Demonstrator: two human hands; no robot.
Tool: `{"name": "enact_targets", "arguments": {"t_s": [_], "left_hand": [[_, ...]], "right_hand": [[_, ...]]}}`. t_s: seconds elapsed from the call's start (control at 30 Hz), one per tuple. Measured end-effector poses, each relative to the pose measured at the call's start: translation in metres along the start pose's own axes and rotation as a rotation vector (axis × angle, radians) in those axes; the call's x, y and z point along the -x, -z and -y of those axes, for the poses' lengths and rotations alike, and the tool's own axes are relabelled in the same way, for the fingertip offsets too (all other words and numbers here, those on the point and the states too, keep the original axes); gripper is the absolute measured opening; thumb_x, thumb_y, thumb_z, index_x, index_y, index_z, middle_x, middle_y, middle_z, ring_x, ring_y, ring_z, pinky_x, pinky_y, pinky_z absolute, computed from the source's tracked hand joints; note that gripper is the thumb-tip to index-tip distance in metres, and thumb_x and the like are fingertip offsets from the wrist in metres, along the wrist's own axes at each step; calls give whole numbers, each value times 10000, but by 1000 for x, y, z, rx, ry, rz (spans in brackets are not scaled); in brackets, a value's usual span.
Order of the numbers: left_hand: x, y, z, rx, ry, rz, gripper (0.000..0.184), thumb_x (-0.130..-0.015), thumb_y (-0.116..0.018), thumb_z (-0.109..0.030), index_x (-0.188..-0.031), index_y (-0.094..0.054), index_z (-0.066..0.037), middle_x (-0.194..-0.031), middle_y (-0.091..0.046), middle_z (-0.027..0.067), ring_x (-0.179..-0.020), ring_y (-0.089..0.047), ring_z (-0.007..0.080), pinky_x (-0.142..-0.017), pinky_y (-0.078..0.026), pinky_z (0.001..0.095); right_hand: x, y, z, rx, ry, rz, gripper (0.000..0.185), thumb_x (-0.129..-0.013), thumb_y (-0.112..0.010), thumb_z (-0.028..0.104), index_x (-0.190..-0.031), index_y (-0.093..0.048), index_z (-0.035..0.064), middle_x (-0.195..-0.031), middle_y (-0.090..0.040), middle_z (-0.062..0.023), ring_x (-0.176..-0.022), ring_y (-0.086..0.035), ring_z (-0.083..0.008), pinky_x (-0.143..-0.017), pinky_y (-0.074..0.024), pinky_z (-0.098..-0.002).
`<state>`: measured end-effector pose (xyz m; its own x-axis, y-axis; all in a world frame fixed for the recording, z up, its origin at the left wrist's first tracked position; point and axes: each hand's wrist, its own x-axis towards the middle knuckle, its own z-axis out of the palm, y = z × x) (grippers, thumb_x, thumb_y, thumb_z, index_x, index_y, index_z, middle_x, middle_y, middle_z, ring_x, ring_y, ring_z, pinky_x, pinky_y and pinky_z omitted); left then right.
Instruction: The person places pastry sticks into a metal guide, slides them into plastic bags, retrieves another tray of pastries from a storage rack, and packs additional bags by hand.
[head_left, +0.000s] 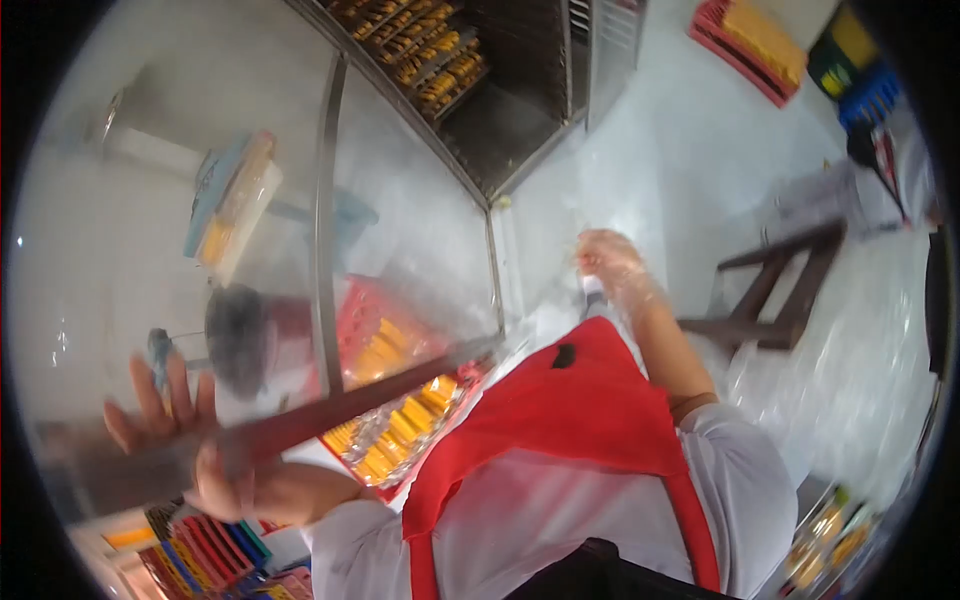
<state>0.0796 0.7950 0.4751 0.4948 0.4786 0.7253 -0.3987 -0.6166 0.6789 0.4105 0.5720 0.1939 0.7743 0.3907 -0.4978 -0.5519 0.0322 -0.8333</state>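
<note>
The left hand (228, 482) spread wide at one end of a metal bar (350, 405), while the right hand (608, 258) curled, any grip too blurred to tell. Yellow packs (405, 425) lay in a red crate (348, 467) near the bar.

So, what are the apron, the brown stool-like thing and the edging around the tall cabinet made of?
The red apron looks like matte cloth, with soft folds. The brown stool-like thing may be stained wood, judging by its thick, dark bars. The cabinet edging seems bare metal: grey with a dull sheen.
</note>
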Motion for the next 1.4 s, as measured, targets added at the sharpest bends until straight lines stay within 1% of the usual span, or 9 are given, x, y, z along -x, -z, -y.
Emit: {"name": "enact_targets", "arguments": {"t_s": [0.27,0.4,0.67,0.8,0.87,1.0,1.17,1.3,1.4], "left_hand": [[14,29,-16,-248,71,-228,839,-691,-595,-167,-1366,-108,-72,-1349,-254,273,-1182,-388,401,-947,-370,501],[15,16,20,-437,273,-373,816,-694,-594,-168,-1352,-122,-69,-1337,-263,269,-1172,-393,398,-943,-370,499],[18,-13,125,-715,624,-526,772,-700,-590,-171,-1324,-149,-63,-1312,-282,262,-1153,-402,391,-936,-371,497],[6,-34,172,-843,770,-566,750,-703,-589,-172,-1310,-163,-60,-1300,-291,259,-1144,-406,387,-933,-371,496],[0,-51,195,-911,832,-602,739,-704,-588,-172,-1303,-169,-58,-1294,-296,257,-1139,-408,385,-931,-371,495],[-9,-74,227,-1022,950,-646,718,-708,-586,-173,-1289,-183,-55,-1282,-305,254,-1129,-413,382,-927,-371,494],[-15,-89,237,-1132,1080,-671,691,-711,-584,-175,-1272,-200,-51,-1266,-317,249,-1117,-419,377,-923,-371,492],[-12,-97,244,-1193,1154,-690,669,-715,-583,-176,-1258,-214,-48,-1254,-326,246,-1108,-423,373,-919,-371,491],[-10,-104,242,-1235,1181,-694,653,-717,-581,-177,-1247,-224,-46,-1245,-333,243,-1101,-426,371,-917,-372,490]], "right_hand": [[-104,-30,112,42,-263,206,115,-800,-554,113,-695,-513,89,-597,-461,6,-492,-402,-70,-426,-306,-209],[-191,-32,84,-59,-410,206,110,-808,-553,111,-706,-520,84,-596,-466,8,-484,-399,-74,-424,-303,-196],[-297,-83,19,-89,-555,-62,111,-820,-570,142,-893,-563,59,-759,-568,-77,-668,-568,-167,-578,-517,-262],[-384,-77,-39,-210,-523,150,145,-816,-572,127,-922,-536,33,-772,-574,-113,-670,-574,-197,-548,-503,-275],[-436,-95,-31,-124,-794,-74,111,-825,-553,133,-859,-513,35,-725,-551,-101,-602,-546,-167,-486,-460,-258],[-538,-108,-52,-116,-595,175,126,-837,-516,128,-746,-459,61,-637,-486,-55,-488,-451,-127,-410,-384,-256],[-651,-169,-48,450,-376,110,126,-852,-494,199,-901,-431,102,-865,-444,-42,-738,-438,-152,-609,-378,-296],[-721,-235,-30,1798,287,526,261,-860,-446,216,-1102,-371,153,-1110,-368,-22,-986,-356,-152,-803,-314,-335],[-755,-270,-20,2300,526,719,397,-866,-409,229,-1252,-326,191,-1294,-311,-6,-1172,-294,-152,-948,-266,-364]]}}
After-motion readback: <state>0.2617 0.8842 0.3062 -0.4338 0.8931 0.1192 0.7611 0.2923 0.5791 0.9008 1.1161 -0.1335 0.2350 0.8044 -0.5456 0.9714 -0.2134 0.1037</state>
